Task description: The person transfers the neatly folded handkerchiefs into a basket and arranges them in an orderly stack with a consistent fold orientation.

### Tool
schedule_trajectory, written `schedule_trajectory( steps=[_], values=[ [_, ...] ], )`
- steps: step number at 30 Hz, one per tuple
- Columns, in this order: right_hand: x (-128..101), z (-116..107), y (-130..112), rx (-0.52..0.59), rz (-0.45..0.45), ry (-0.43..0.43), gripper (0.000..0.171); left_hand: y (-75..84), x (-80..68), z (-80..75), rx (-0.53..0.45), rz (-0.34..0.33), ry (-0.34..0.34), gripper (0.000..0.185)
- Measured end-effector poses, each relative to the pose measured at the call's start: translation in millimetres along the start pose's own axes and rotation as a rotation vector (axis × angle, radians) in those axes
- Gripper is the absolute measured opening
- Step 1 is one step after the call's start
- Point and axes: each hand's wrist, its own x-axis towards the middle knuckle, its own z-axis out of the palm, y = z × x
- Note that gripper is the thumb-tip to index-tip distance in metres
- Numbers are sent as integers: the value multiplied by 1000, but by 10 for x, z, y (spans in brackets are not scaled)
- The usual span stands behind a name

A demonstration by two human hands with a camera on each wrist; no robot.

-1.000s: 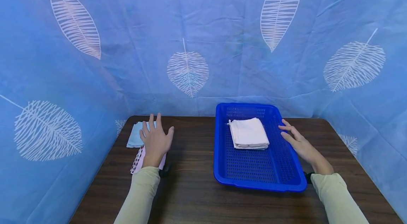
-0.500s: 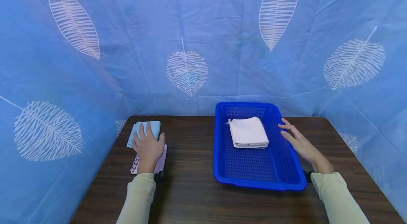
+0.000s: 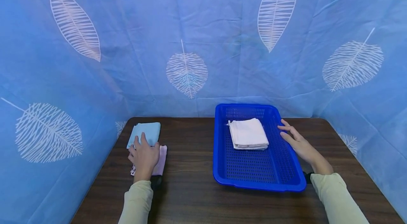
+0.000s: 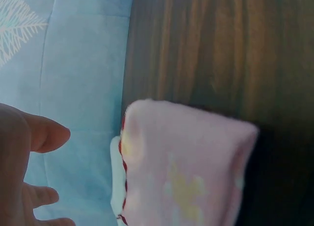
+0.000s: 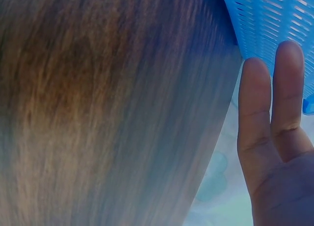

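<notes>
My left hand (image 3: 144, 157) hovers palm down over a folded pink towel (image 3: 160, 160), fingers spread and slightly bent, hiding much of it. In the left wrist view that towel (image 4: 181, 162) shows a red stitched edge and a yellow figure, with the fingers (image 4: 46, 133) apart from it at the left. Just beyond lies a folded light blue towel (image 3: 147, 132). At the right rim of a blue plastic basket (image 3: 248, 183), my right hand (image 3: 300, 144) rests with loosely extended fingers (image 5: 255, 103) along the outer wall. A folded white towel (image 3: 249, 132) sits inside the basket.
Everything stands on a dark wooden table (image 3: 190, 167). Blue fabric (image 3: 143, 58) with white leaf prints hangs at the back and both sides of the table.
My left hand has drawn back and a little left, from over the light blue towel to over the pink one. The right hand, basket and towels have stayed in place.
</notes>
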Motion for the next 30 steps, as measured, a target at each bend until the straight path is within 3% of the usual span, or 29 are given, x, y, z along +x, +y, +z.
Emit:
schedule_trajectory(
  steps=[9,17,30],
  values=[
    [-16,-8,-14,-12,-3,1,62,-133,-25,10,53,-68,-42,81],
    [-2,1,-31,-18,-5,-1,62,-161,-61,-17,73,-136,-86,84],
    [6,7,-19,-35,16,6,63,-201,-72,-13,130,-191,-165,84]
  ],
)
